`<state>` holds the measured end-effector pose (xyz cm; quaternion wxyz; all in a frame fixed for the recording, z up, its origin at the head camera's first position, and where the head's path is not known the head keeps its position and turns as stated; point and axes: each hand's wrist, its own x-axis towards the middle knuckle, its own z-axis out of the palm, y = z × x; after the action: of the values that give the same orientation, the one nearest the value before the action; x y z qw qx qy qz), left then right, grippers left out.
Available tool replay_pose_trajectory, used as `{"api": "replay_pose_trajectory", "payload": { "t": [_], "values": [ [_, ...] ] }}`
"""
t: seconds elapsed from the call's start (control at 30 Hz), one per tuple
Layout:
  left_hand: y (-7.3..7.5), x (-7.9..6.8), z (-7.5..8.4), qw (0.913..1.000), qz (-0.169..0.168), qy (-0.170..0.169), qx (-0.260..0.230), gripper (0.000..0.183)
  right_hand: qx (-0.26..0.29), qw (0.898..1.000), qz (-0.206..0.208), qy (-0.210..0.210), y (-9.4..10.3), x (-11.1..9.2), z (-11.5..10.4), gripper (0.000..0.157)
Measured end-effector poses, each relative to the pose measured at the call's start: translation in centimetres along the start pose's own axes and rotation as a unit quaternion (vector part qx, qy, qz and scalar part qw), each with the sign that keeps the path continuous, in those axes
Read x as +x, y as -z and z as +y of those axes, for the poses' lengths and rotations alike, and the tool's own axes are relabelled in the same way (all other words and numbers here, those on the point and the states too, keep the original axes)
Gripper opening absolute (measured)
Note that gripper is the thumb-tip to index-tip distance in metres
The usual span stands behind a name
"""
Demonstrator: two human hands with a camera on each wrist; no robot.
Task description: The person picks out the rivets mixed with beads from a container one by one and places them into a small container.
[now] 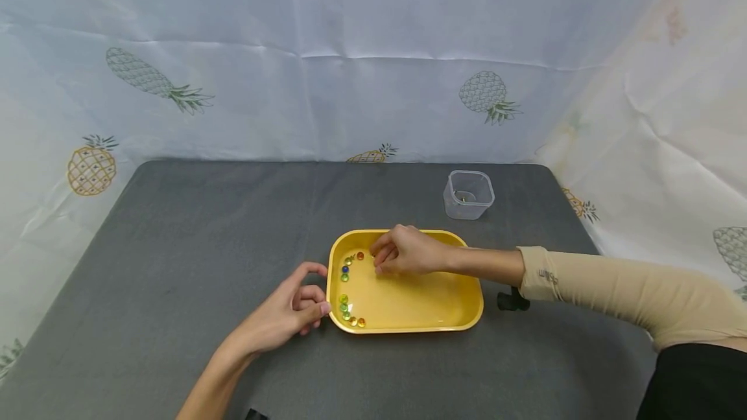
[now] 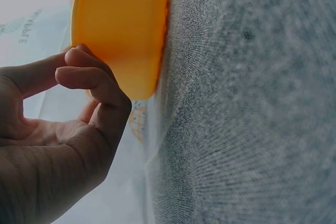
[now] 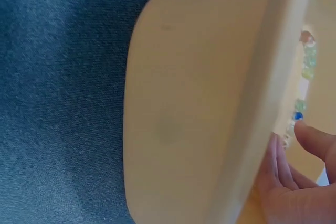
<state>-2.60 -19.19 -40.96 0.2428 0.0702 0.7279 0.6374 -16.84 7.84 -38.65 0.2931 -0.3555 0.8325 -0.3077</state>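
A yellow tray point(image 1: 420, 316) lies on the grey table. Along its left end, small glass marbles point(image 1: 344, 306) in green, yellow, orange and blue form a curved line with a gap midway. My left hand point(image 1: 286, 313) holds the tray's left rim, with the index fingertip and thumb against it and the other fingers curled. Inside the tray, my right hand point(image 1: 408, 251) reaches in over the right side, its bent fingers low near the upper marbles. In the right wrist view, the thumb point(image 3: 315, 140) stands apart from the fingers, with no marble seen gripped.
A clear plastic tub point(image 1: 469, 196) stands behind the tray to the right, with something small inside. By the right sleeve point(image 1: 595, 284) lies a black object point(image 1: 513, 300). A white curtain with pineapple prints point(image 1: 373, 109) hangs along the table's back edge.
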Motion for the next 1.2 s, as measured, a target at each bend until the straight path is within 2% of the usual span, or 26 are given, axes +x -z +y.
{"api": "replay_pose_trajectory", "payload": {
  "t": [0.53, 0.97, 1.2],
  "values": [
    [0.0, 0.0, 0.1, 1.0000, 0.000, -0.002, -0.001, 0.057, -0.030, 0.999, 0.033, 0.014, -0.8, 0.0, 0.1, 0.019],
    [0.0, 0.0, 0.1, 1.0000, 0.001, 0.002, -0.003, 0.057, -0.059, 0.997, 0.043, 0.019, -1.0, 0.0, 0.3, 0.016],
    [0.0, -0.1, 0.1, 1.0000, 0.002, 0.007, -0.002, 0.057, -0.047, 0.998, 0.034, 0.009, -1.2, 0.0, 0.6, 0.015]
  ]
}}
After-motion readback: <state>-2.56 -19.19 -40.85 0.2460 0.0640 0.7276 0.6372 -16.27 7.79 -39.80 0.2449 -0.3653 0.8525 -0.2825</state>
